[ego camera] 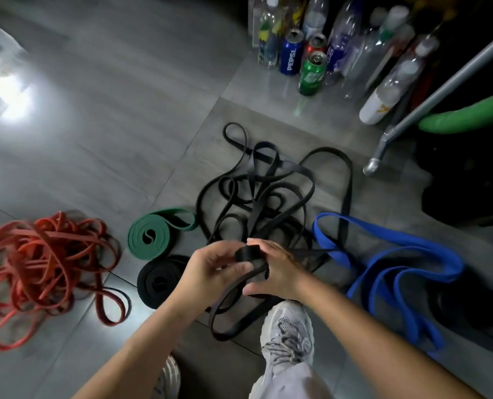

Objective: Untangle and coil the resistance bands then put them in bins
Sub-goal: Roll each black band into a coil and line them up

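You look down on a glossy grey tiled floor [95, 125] with thin dark joints. A bright glare [12, 102] lies on the tiles at your far left. At top right, clear plastic bottles [389, 76] and three cans [312, 74] crowd the floor beside a slanting metal leg [440, 93] and a dark corner.

"PEPSI" on blue can [290, 51].

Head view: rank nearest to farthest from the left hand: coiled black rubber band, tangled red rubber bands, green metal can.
1. Coiled black rubber band, beside left hand.
2. Tangled red rubber bands, far left.
3. Green metal can, far ahead.
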Available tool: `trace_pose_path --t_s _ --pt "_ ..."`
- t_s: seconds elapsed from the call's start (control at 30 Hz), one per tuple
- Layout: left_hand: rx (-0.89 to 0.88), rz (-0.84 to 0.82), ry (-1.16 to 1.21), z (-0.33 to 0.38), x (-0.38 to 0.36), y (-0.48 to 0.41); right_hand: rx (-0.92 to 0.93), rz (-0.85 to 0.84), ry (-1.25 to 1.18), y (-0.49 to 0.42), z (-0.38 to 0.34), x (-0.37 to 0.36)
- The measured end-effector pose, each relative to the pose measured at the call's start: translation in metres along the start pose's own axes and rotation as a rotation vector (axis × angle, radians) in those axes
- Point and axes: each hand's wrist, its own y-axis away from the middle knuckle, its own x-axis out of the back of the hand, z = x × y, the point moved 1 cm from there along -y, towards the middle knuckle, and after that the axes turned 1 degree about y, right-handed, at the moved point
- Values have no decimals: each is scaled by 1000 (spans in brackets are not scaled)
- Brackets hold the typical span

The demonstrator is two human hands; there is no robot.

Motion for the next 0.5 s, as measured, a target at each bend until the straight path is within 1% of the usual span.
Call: trace_pose_path --t_s 0.07,0.13,0.2,0.23,0.3,0.4,0.5 --pt "-76 33 92 35 -4 6 -15 52 -38 7 -19 12" --pt "-117 118 264 71 1 15 -62 99 -95 18 -35 28" --pt "-182 195 423 107 15 25 -139 115 -16 33 -44 46" --pt "-225 215 450 123 23 31 -173 126 26 41 -46 56" --pt "-282 222 443 154 34 46 -189 182 46 60 -52 78" --pt "-289 220 387 190 40 71 -186 277 50 87 -76 116" --pt "-289 243 246 223 46 93 -169 408 53 108 -119 162"
